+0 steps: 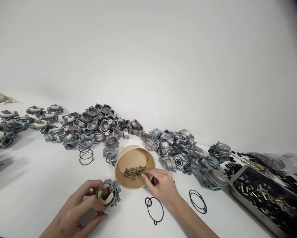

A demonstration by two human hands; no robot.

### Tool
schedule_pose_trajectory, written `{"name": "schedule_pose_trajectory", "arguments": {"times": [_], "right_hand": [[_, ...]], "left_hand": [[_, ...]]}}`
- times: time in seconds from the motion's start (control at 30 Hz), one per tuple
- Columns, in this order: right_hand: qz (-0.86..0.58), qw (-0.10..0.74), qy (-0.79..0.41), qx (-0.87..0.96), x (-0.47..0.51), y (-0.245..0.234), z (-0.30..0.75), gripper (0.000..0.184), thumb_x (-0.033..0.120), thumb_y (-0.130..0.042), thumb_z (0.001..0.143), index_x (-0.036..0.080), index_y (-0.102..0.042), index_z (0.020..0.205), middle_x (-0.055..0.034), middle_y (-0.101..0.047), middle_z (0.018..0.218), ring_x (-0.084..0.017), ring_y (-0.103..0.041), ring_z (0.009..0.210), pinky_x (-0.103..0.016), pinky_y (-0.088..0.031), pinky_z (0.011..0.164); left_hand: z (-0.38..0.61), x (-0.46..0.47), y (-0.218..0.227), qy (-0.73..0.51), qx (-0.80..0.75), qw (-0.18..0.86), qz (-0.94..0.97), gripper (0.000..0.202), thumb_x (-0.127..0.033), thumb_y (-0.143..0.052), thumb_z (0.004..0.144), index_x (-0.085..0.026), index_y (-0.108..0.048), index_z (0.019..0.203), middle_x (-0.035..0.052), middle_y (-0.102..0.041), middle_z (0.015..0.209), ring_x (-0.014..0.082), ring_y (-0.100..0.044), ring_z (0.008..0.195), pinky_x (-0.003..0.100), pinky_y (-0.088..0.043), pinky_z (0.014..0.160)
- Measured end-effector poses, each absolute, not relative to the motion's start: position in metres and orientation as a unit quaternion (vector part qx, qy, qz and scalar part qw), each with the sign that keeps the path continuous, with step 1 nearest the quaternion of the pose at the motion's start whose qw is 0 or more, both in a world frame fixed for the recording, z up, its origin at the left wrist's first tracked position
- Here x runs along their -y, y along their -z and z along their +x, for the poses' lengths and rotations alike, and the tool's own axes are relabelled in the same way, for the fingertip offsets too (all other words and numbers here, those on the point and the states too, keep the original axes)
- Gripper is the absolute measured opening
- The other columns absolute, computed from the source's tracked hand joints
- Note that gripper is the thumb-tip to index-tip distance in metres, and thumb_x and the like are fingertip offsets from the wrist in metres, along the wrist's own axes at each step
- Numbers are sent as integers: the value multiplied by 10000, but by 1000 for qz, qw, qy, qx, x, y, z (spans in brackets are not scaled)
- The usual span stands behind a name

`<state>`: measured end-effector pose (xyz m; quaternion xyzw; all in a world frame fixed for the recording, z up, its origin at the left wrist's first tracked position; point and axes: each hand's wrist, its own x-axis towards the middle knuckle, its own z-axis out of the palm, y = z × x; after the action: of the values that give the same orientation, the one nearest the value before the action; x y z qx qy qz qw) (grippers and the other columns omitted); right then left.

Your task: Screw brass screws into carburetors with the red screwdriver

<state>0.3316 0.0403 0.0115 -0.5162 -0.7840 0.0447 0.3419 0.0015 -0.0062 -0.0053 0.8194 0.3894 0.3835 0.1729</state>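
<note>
My left hand (pixel 75 211) grips a grey metal carburetor body (pixel 108 195) on the white table, its fingers wrapped round the left side. A cream float with a brass centre sits on top of the body. My right hand (pixel 160 186) reaches into a round tan bowl (pixel 123 158) and its fingertips pinch at the pile of small brass screws (pixel 133 172) inside. The bowl stands just right of the carburetor body.
A heap of grey carburetor parts (pixel 98 127) lies behind the bowl, another heap (pixel 180 150) to the right. Black rubber gasket rings (pixel 154 210) (pixel 198 201) (pixel 86 155) lie loose on the table. A metal tray (pixel 240 195) of small black and brass parts sits far right. More carburetors (pixel 4 132) line the left.
</note>
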Motion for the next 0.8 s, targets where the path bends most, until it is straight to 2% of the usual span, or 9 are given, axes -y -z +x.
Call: {"name": "schedule_pose_trajectory", "arguments": {"times": [0.2,0.33,0.43,0.6,0.8], "right_hand": [[-520,358,-65,773,-40,-13,332,289,367,-589,1022,220,-800,889,-12,-737,650,-169,-642,528,-280,-495,555],[-571,374,-23,731,-43,-8,332,337,322,-543,1019,222,-754,776,-6,-697,582,-164,-616,486,-281,-476,544],[-597,374,5,710,-49,-5,333,345,312,-532,1013,213,-744,760,-4,-669,533,-165,-609,470,-283,-474,574],[-613,330,27,718,-53,-4,335,318,335,-549,993,221,-805,843,-26,-763,648,-178,-678,545,-274,-425,577],[-633,288,32,718,-49,-12,336,304,408,-576,983,268,-846,989,-15,-787,658,-188,-671,507,-271,-402,559]], "left_hand": [[1,5,2,-380,-381,167,826,119,-277,-670,982,-257,-679,865,100,-654,1326,244,-718,1070,282,-601,896],[1,7,7,-379,-389,169,822,106,-283,-678,987,-264,-689,883,102,-643,1357,250,-711,1099,302,-596,934],[1,8,11,-379,-393,173,820,95,-276,-679,986,-268,-695,893,100,-632,1390,262,-705,1141,325,-589,973],[-2,5,12,-369,-377,167,833,90,-242,-655,1004,-260,-677,919,112,-645,1374,265,-699,1184,321,-593,967],[-4,3,9,-334,-366,153,855,60,-232,-641,1023,-265,-664,978,108,-596,1408,250,-703,1197,299,-586,979]]}}
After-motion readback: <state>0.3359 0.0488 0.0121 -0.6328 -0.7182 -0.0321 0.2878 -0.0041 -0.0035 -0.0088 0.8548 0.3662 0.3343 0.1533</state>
